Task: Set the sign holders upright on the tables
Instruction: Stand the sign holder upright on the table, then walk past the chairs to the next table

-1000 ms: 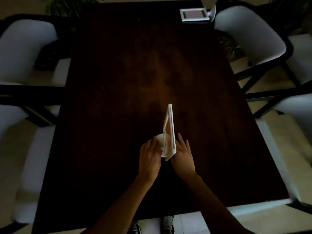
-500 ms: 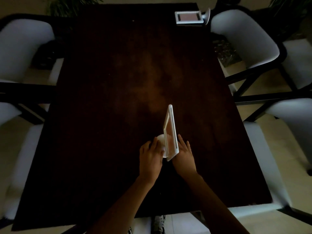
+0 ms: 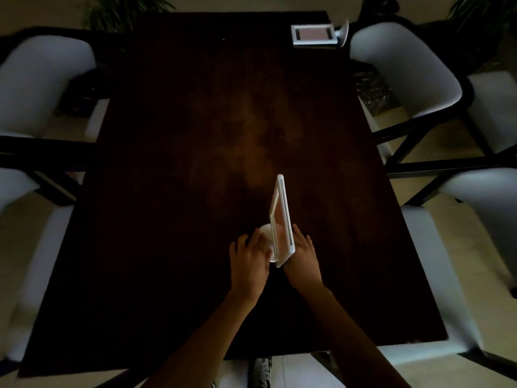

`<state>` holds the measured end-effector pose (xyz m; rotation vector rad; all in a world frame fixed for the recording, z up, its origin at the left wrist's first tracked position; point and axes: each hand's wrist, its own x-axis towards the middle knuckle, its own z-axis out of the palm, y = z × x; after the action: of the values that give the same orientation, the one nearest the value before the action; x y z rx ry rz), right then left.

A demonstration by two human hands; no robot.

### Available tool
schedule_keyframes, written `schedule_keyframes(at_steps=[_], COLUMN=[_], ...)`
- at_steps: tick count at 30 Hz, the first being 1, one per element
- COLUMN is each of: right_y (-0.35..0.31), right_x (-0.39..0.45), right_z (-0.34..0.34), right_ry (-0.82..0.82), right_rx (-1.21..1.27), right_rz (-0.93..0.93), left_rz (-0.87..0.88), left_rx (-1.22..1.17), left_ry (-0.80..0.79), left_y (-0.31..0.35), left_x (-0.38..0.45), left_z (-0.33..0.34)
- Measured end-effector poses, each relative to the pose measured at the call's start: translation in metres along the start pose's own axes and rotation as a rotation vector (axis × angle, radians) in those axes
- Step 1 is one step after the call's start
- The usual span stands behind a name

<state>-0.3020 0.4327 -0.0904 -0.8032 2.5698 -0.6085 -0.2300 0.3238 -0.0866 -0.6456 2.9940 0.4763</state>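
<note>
Dim light, dark tabletop (image 3: 195, 163), pale chairs (image 3: 402, 74) on both sides. We see one sign holder (image 3: 282, 214) standing on edge at the near centre of the tabletop, its white frame seen almost edge-on, long axis running near to far and leaning slightly away from us. Its round base (image 3: 267, 233) sits on the frame's left side, low against the surface. The left hand (image 3: 249, 264) lies over that base, fingers loosely curled around it; the grip there is closed on the base, though how tightly we cannot tell. The right hand (image 3: 303, 261) rests flat against the frame's right face at its near lower corner, fingers spread and extended, bracing rather than pinching. So the holder sits between the two hands, touching both, directly ahead of the wrists. We judge this one to be upright already, or nearly so, and being steadied before release. The relation that matters for what follows: a second sign holder (image 3: 312, 35) lies flat at the far right corner of the tabletop, its face up, long axis left to right, its base (image 3: 343, 32) tipped on edge just to its right. It is well apart from both hands, far across the tabletop and on the right hand's side, so we expect a long reach or a walk around.
</note>
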Motion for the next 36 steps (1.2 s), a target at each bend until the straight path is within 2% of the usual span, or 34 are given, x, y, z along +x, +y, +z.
schedule_keyframes(at_steps=[5, 12, 18, 21, 27, 36], right_y=[0.000, 0.004, -0.002, -0.007, -0.035, -0.089], right_x=[0.002, 0.003, -0.021, -0.037, -0.083, -0.192], right_z=[0.000, -0.008, -0.046, -0.070, -0.124, -0.195], right_ry=[0.008, -0.021, -0.036, 0.035, 0.285, 0.533], right_rx=[0.024, 0.132, 0.019, -0.043, -0.152, -0.235], right_rz=[0.012, 0.032, 0.067, 0.070, 0.077, 0.062], left_rz=[-0.028, 0.020, -0.064, -0.067, -0.013, 0.264], left_rx=[-0.064, -0.126, -0.062, -0.029, 0.031, 0.039], left_ry=[0.008, -0.080, -0.084, -0.036, 0.147, 0.372], left_y=[0.000, -0.006, -0.010, -0.009, -0.001, 0.066], left_x=[0.003, 0.010, -0.007, -0.018, -0.037, -0.100], left_z=[0.000, -0.018, -0.046, -0.067, -0.135, -0.220])
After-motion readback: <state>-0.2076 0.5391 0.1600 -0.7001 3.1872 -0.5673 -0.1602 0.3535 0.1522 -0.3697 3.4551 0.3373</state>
